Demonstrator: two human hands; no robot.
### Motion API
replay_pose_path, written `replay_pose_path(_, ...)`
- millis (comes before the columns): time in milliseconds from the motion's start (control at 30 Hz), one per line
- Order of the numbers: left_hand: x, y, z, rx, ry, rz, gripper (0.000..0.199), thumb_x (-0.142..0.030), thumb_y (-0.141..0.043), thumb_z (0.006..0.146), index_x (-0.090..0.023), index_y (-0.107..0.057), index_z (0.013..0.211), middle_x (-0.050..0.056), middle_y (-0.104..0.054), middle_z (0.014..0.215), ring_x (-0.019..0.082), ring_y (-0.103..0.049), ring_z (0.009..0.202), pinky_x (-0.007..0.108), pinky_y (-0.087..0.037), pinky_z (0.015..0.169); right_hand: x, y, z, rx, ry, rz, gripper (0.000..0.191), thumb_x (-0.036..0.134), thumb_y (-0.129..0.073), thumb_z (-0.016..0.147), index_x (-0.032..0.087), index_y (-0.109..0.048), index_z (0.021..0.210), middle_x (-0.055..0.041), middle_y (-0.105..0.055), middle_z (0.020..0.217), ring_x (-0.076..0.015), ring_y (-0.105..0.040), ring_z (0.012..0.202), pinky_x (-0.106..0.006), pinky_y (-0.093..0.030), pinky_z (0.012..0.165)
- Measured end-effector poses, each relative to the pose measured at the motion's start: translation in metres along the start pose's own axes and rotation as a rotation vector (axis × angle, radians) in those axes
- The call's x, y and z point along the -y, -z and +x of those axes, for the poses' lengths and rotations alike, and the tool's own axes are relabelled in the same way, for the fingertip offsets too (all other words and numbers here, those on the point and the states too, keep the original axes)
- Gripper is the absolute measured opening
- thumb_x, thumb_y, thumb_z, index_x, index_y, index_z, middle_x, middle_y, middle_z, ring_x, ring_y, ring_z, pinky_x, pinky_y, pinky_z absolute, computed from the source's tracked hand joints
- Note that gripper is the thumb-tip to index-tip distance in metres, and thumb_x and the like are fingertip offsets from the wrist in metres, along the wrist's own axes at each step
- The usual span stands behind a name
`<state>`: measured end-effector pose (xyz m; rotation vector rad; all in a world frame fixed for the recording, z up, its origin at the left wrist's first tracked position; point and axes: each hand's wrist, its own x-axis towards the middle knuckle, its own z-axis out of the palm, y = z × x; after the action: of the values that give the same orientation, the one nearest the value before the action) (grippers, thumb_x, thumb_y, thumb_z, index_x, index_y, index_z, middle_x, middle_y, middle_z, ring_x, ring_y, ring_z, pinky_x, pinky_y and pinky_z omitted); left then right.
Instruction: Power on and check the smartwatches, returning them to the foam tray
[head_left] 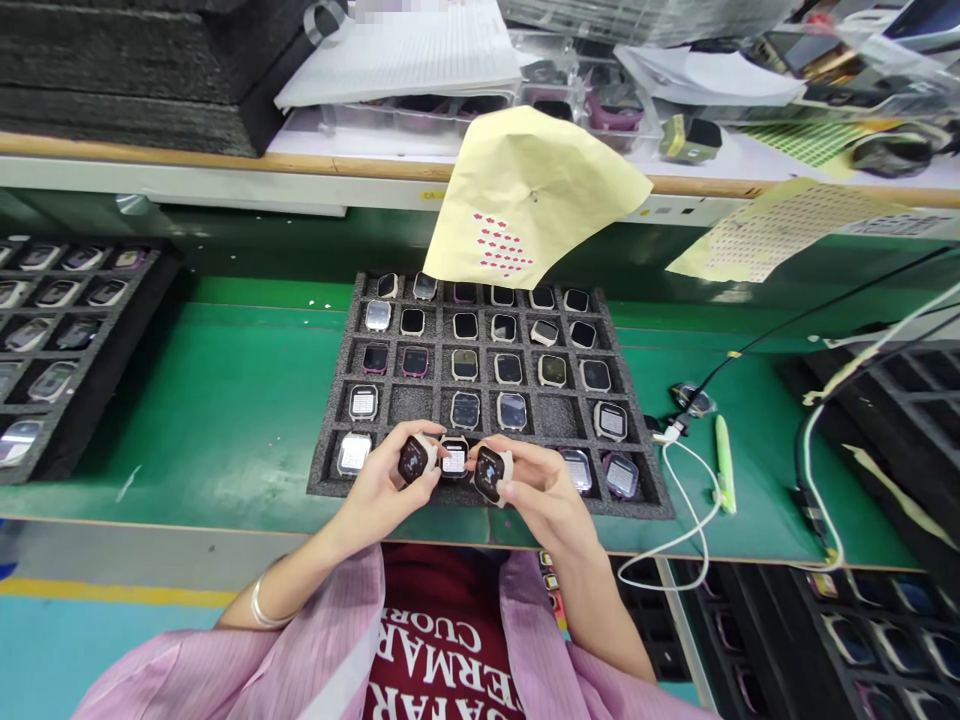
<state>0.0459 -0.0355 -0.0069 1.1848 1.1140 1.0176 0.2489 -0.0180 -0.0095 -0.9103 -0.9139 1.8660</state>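
Note:
My left hand [397, 478] is closed on a smartwatch case [413, 458] with no strap, its dark screen lit with a small picture. A second strapless smartwatch [491, 472], pale-rimmed and also lit, sits between the fingers and thumb of my right hand [546, 490]. Both are held side by side above the front row of a black foam tray [491, 508]. Between them a watch with a white lit screen [454, 458] lies in its slot. Other watch cases fill most slots; two bare slots [411, 404] [556, 416] show in the row behind my hands.
Another foam tray of watches [56, 330] stands at the left. To the right lie a white cable [701, 530], a light green pen-like tool [724, 465] and a round watch [694, 400]. A yellow paper sheet [536, 190] hangs from the shelf edge over the tray's back.

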Motion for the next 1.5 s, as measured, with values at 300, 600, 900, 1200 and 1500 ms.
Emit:
replay_pose_path(300,0.0037,0.0027,-0.0015,0.024,-0.043,0.021,0.034,-0.021,-0.058,0.086,-0.019,-0.050,0.119,0.001,-0.056,0.086,0.016,-0.056,0.081,0.025,-0.046,0.073,0.0013,0.0007,-0.0026,0.025,0.038,-0.018,0.033,0.023,-0.084,0.065,0.023,-0.077,0.097,-0.0070,-0.069,0.097,-0.0236,-0.064,0.087,-0.031,-0.053,0.067)
replay_pose_path(600,0.0050,-0.0005,-0.0024,0.054,0.012,0.030,0.036,-0.026,-0.058,0.087,-0.019,-0.049,0.122,0.002,-0.057,0.088,0.015,-0.054,0.078,0.025,-0.045,0.074,-0.0045,0.0026,-0.0008,-0.033,0.021,-0.018,0.035,0.025,-0.083,0.066,0.024,-0.076,0.101,-0.0068,-0.073,0.096,-0.0244,-0.066,0.089,-0.034,-0.052,0.078)
replay_pose_path(900,0.0081,-0.0017,0.0008,0.061,0.038,0.021,0.035,-0.024,-0.057,0.087,-0.020,-0.048,0.121,0.002,-0.056,0.089,0.018,-0.057,0.091,0.027,-0.046,0.080,-0.0058,0.0025,0.0028,-0.045,0.047,-0.056,0.034,0.023,-0.083,0.067,0.023,-0.076,0.100,-0.0063,-0.071,0.099,-0.0230,-0.065,0.092,-0.034,-0.051,0.084)
replay_pose_path(1200,0.0034,0.0011,0.0018,0.030,0.037,0.042,0.034,-0.023,-0.057,0.086,-0.020,-0.050,0.119,0.002,-0.056,0.089,0.016,-0.055,0.081,0.025,-0.045,0.071,-0.0002,0.0013,0.0017,-0.033,0.060,-0.072,0.034,0.026,-0.084,0.067,0.024,-0.076,0.100,-0.0070,-0.070,0.098,-0.0244,-0.065,0.089,-0.036,-0.053,0.081)
replay_pose_path(1500,0.0027,-0.0024,0.0020,0.035,0.066,-0.109,0.047,-0.023,-0.063,0.084,-0.021,-0.043,0.127,0.001,-0.057,0.086,0.013,-0.056,0.075,0.025,-0.048,0.073,0.0017,-0.0016,0.0021,-0.014,-0.001,-0.004,0.038,0.027,-0.077,0.077,0.024,-0.070,0.115,-0.0096,-0.072,0.108,-0.0273,-0.066,0.103,-0.042,-0.048,0.096)
